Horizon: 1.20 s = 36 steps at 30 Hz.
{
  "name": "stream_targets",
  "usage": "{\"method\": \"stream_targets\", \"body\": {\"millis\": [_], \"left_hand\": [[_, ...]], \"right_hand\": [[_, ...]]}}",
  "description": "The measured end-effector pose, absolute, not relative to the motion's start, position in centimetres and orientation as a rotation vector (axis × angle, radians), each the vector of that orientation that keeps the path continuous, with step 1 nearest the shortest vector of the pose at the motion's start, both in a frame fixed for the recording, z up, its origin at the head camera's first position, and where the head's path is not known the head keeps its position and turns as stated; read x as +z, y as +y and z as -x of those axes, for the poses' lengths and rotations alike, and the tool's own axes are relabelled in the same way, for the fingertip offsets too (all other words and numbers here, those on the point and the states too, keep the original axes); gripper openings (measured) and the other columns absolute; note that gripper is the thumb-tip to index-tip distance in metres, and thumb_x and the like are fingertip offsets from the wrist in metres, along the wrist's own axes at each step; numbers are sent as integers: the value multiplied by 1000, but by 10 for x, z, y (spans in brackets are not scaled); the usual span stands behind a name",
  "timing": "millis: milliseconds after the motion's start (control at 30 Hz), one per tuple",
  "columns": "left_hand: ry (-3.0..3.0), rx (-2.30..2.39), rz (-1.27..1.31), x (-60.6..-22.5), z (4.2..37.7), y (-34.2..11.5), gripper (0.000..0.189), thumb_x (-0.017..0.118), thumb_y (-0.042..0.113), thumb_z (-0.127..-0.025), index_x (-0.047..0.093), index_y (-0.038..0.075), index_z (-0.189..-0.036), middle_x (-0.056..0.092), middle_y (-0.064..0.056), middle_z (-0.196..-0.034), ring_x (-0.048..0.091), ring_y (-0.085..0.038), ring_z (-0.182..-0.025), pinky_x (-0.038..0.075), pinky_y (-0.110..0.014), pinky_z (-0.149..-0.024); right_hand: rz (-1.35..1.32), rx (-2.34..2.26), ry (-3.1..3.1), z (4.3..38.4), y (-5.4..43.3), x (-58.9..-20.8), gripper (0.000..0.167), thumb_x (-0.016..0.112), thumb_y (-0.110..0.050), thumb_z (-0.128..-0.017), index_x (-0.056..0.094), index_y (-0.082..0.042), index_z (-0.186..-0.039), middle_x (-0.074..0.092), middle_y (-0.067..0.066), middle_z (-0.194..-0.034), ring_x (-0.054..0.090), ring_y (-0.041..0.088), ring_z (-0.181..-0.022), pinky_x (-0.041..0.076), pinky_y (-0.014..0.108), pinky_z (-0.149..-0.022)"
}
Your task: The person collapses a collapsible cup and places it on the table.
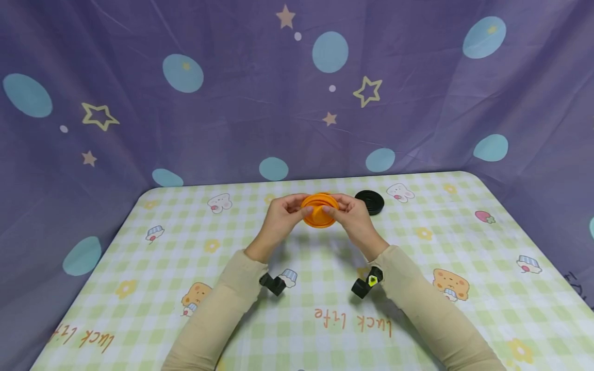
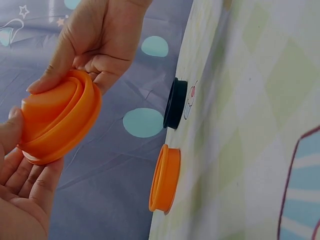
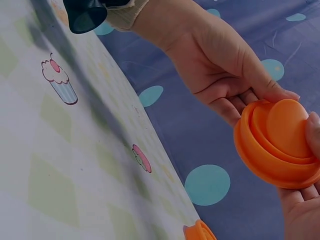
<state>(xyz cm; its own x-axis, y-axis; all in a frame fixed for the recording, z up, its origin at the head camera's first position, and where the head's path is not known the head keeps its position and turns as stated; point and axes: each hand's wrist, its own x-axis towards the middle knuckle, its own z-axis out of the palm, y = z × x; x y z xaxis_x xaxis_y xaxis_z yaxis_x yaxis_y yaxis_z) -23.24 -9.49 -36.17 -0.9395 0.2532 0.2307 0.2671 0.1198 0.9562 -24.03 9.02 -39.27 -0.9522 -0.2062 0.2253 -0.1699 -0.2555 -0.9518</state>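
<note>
An orange round collapsible cup, with folded rings and a partly raised, tilted middle, is held above the table between both hands. My left hand grips its left side, thumb on the middle part and fingers on the outer rim. From the right, my right hand grips it the same way. The right wrist view shows the raised dome of the cup and its wide outer ring. Past the hands, a black round folded piece lies flat on the table, and a second orange ringed piece lies near it.
A tablecloth with green checks and cartoon prints covers the table. Behind the table's far edge hangs a purple curtain with stars and blue ovals. Black wrist cameras are strapped at both sleeves.
</note>
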Motion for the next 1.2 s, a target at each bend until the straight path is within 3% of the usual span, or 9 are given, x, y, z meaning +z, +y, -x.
{"method": "stream_targets", "body": {"millis": [233,600,833,1200], "left_hand": [[-2364,-1987,507,-349,226,-94,29,67,6,-87,64,-11,-110,68,-25,-99,65,-9,-78,55,-24,-76],[-2386,-1965,519,-347,225,-96,27,64,3,-88,63,-12,-111,66,-27,-104,66,-34,-93,55,-28,-79],[-2384,-2044,569,-350,227,-99,28,63,4,-89,63,-10,-113,65,-24,-109,66,-30,-96,55,-29,-80],[-2380,-2120,612,-349,228,-104,29,63,5,-90,63,-8,-116,65,-23,-111,67,-19,-93,54,-30,-82]], "right_hand": [[459,-2398,1923,239,90,-392,35,65,-4,-87,57,16,-115,72,-2,-92,68,13,-86,55,28,-79],[399,-2348,1982,238,88,-392,33,70,1,-82,59,15,-110,73,2,-90,69,12,-82,55,27,-77],[466,-2276,2008,238,90,-390,28,67,5,-83,59,17,-107,72,4,-89,69,13,-77,56,27,-74],[460,-2260,2059,237,91,-390,32,70,0,-83,61,13,-110,71,15,-98,69,15,-83,56,30,-77]]}}
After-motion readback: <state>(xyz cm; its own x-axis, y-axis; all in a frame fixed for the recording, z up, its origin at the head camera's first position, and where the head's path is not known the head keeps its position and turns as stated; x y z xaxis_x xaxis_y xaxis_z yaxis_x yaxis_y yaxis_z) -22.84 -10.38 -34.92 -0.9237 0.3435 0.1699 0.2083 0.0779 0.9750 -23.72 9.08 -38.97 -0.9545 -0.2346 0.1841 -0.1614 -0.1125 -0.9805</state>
